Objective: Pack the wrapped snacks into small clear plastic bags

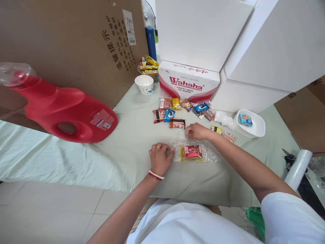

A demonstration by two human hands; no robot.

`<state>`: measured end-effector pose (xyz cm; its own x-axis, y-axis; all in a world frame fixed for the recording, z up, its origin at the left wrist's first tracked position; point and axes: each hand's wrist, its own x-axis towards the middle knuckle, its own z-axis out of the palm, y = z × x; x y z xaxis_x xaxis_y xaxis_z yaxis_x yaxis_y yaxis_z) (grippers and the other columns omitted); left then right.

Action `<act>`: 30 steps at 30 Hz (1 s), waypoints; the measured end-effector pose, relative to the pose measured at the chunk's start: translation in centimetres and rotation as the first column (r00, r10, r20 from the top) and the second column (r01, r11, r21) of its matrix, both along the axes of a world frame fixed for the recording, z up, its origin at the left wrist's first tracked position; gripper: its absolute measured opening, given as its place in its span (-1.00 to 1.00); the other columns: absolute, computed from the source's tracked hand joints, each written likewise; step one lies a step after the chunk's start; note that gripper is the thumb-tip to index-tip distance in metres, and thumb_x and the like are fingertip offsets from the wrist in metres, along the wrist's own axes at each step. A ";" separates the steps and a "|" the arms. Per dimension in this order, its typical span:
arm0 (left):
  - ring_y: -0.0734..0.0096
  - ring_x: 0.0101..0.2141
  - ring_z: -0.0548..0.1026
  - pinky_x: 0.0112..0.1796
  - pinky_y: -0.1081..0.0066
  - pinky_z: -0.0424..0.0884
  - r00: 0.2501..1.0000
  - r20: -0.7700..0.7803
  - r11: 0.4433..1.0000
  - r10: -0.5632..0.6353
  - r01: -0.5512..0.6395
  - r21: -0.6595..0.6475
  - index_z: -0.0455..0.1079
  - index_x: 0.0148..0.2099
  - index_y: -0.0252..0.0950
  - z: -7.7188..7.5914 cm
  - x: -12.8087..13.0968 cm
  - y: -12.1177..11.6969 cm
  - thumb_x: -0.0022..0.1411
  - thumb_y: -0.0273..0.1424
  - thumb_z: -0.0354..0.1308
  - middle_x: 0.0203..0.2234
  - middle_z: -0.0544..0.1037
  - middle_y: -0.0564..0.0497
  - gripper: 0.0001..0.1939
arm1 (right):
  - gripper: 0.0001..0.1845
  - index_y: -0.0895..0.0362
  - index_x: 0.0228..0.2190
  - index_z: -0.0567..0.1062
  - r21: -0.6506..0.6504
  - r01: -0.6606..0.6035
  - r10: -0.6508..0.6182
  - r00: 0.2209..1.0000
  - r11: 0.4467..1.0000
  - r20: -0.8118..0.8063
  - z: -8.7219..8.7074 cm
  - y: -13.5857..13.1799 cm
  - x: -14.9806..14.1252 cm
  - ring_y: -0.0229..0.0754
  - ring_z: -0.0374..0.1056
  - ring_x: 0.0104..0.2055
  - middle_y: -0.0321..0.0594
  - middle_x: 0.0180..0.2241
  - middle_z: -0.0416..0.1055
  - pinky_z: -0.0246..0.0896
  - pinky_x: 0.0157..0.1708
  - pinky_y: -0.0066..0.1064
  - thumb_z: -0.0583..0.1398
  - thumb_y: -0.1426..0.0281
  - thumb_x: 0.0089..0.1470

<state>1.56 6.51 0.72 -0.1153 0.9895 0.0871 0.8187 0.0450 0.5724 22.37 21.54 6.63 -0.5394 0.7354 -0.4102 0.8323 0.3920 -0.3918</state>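
A clear plastic bag (209,154) lies flat near the table's front, with a red-wrapped snack (193,151) and a yellow wrapper (181,154) inside it. At the bag's left end, my left hand (160,158) is closed with thumb and fingers on the plastic edge. My right hand (196,131) is curled closed just above the bag's upper edge; its palm side is hidden, so I cannot make out what it holds. Beyond it lie several wrapped snacks, among them a brown packet (177,123), a blue packet (169,115) and a yellow packet (176,103).
A white tub (259,126) with blue packets stands right, beside crumpled clear plastic (223,118). Behind are a Wahaha carton (189,81), a paper cup (144,84) and a snack bowl (148,65). A red detergent bottle (76,112) stands left. A plastic roll (299,169) lies right.
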 end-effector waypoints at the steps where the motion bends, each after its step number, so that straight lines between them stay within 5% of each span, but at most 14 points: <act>1: -0.05 -0.04 0.40 -0.05 0.01 0.30 1.000 0.019 1.000 0.007 -0.007 0.010 0.49 -0.17 -0.23 -0.1 0.0 0.0 0.27 -0.18 0.18 -0.16 0.56 -0.15 -0.76 | -0.91 0.11 -0.32 0.59 -0.006 -0.022 0.021 0.997 1.000 -0.077 0.1 0.0 -0.2 -0.12 0.46 -0.14 -0.19 -0.24 0.60 0.23 -0.07 -0.40 0.26 0.38 0.12; 5: -0.07 0.06 0.39 0.04 -0.02 0.30 0.992 0.122 0.999 0.020 -0.025 0.041 0.32 0.17 -0.27 -0.5 0.0 0.5 0.19 -0.18 0.25 0.01 0.51 -0.21 -0.45 | -0.81 0.14 -0.20 0.53 0.007 -0.069 0.068 0.943 0.998 -0.324 0.9 -0.1 -0.1 -0.18 0.44 -0.17 -0.19 -0.20 0.57 0.25 -0.11 -0.42 0.13 0.36 0.23; 9: -0.08 0.09 0.38 0.07 -0.03 0.29 0.988 0.153 1.000 -0.001 -0.003 0.025 0.22 0.26 -0.31 -0.6 0.5 0.9 0.15 -0.23 0.28 0.05 0.49 -0.22 -0.32 | -0.70 0.13 -0.29 0.55 0.147 0.048 -0.050 0.999 0.988 0.007 0.7 -0.2 -0.3 -0.03 0.43 -0.14 -0.06 -0.27 0.57 0.23 -0.08 -0.30 0.19 0.15 0.24; 12: -0.09 0.10 0.38 0.08 -0.04 0.30 0.987 0.162 0.999 -0.001 -0.007 0.048 0.21 0.27 -0.30 -0.9 0.9 0.9 0.15 -0.22 0.28 0.06 0.47 -0.23 -0.31 | -0.67 0.12 -0.37 0.57 0.054 0.073 -0.081 0.985 0.996 0.152 0.1 -0.1 -0.5 -0.01 0.44 -0.17 -0.08 -0.33 0.58 0.25 -0.10 -0.30 0.28 0.08 0.13; 15: -0.08 0.12 0.37 0.10 -0.06 0.29 0.981 0.193 0.996 -0.006 -0.011 0.090 0.15 0.32 -0.27 -1.4 1.0 0.7 0.14 -0.21 0.29 0.08 0.45 -0.24 -0.25 | -0.78 0.12 -0.34 0.57 -0.025 -0.009 0.006 0.994 1.000 -0.112 -0.1 0.1 -0.4 -0.11 0.45 -0.18 -0.18 -0.28 0.59 0.26 -0.07 -0.34 0.29 0.21 0.10; 18: -0.08 0.17 0.35 0.14 -0.07 0.27 0.971 0.237 0.994 -0.023 -0.003 0.108 0.08 0.37 -0.24 -1.8 1.0 0.6 0.13 -0.20 0.31 0.14 0.41 -0.24 -0.16 | -0.78 0.15 -0.30 0.55 -0.044 -0.094 0.070 0.920 0.995 -0.385 0.5 0.3 -0.4 -0.14 0.43 -0.13 -0.20 -0.23 0.58 0.24 0.00 -0.32 0.24 0.24 0.13; 23: -0.09 0.24 0.33 0.21 -0.10 0.20 0.927 0.373 0.996 -0.044 0.013 0.086 -0.09 0.46 -0.22 -1.7 0.7 1.0 0.08 -0.17 0.37 0.21 0.38 -0.28 0.04 | -0.73 0.15 -0.27 0.50 -0.071 -0.161 0.104 0.856 0.984 -0.506 2.8 -0.4 -1.4 -0.14 0.41 -0.12 -0.18 -0.18 0.55 0.25 0.02 -0.29 0.19 0.19 0.20; 26: 0.02 0.21 0.39 0.19 0.03 0.28 0.839 0.538 0.997 -0.080 0.057 0.058 -0.17 0.48 -0.21 -1.2 0.5 2.0 0.03 -0.21 0.41 0.23 0.37 -0.28 0.13 | -0.73 0.14 -0.22 0.50 -0.062 -0.235 0.165 0.824 0.970 -0.542 4.3 -1.4 -2.2 -0.13 0.41 -0.02 -0.16 -0.08 0.54 0.21 0.09 -0.27 0.18 0.18 0.24; 30: 0.34 -0.27 0.55 -0.14 0.30 0.44 0.725 0.680 0.984 -0.110 0.175 -0.028 0.11 0.36 -0.27 -0.5 0.1 3.2 0.02 -0.35 0.37 -0.27 0.57 0.03 -0.11 | -0.67 0.14 -0.10 0.50 -0.028 -0.250 0.194 0.811 0.968 -0.551 4.9 -1.8 -2.5 -0.13 0.41 0.00 -0.15 -0.06 0.54 0.22 0.09 -0.28 0.18 0.17 0.25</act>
<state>1.64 9.74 0.21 0.0316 0.9986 -0.0420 0.2204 0.0340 0.9748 19.86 19.70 11.51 -0.8383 0.5412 -0.0654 0.3704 0.4775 -0.7967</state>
